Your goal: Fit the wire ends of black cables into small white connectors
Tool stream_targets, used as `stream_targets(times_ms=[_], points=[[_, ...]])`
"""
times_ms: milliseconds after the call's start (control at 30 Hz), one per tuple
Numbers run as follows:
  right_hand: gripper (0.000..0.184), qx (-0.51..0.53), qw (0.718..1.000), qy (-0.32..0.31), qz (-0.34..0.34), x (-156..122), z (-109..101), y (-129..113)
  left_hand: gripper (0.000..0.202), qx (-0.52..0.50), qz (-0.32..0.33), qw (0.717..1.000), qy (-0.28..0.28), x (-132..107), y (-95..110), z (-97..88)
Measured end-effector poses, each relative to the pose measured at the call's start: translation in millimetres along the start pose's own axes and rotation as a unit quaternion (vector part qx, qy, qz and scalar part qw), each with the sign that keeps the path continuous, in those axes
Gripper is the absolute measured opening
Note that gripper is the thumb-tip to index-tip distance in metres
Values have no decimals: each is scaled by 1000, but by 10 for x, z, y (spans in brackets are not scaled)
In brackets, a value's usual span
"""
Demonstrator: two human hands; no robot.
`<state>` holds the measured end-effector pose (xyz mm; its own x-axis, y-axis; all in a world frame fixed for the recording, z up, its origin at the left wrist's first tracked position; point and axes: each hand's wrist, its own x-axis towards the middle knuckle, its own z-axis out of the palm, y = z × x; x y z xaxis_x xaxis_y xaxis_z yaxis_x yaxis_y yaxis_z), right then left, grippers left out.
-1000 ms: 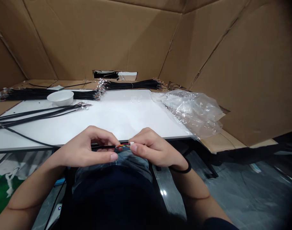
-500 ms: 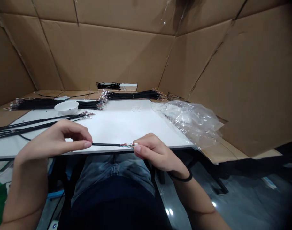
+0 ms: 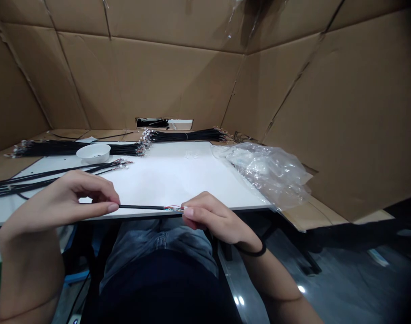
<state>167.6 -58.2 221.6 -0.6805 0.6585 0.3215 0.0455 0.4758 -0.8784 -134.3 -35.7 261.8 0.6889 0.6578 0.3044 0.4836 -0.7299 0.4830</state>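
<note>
Along front edge of white board (image 3: 165, 180), black cable (image 3: 141, 207) running level between hands, coloured fine wires (image 3: 173, 208) fanning slightly from stripped end. Left hand (image 3: 57, 202) pinching cable firmly; right hand (image 3: 212, 218) closing on wires. Light, taut pinch looks best, sparing thin strands. Cable bundles (image 3: 181, 135), white bowl (image 3: 93, 153) sitting behind.

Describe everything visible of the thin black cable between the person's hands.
The thin black cable runs straight and nearly level, seen against the front edge of the white tabletop. Its matte sheath looks like rubber or plastic. At its right end, fine coloured wires stick out, pinched by the right hand. The left hand grips the other side, hiding that stretch.
</note>
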Motion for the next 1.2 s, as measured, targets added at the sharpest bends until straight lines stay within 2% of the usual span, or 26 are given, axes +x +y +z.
stream_targets(times_ms=[267,567,1200], points=[[42,60,996,-48,41,-22,-23,23,16,-4,-4,1000,-7,-8,-95,4],[44,81,993,-86,28,-18,-36,-8,13,7,17,1000,-25,-14,-80,-31],[43,70,994,-75,23,-33,-42,31,10,9,22,999,-28,-22,-82,-12]])
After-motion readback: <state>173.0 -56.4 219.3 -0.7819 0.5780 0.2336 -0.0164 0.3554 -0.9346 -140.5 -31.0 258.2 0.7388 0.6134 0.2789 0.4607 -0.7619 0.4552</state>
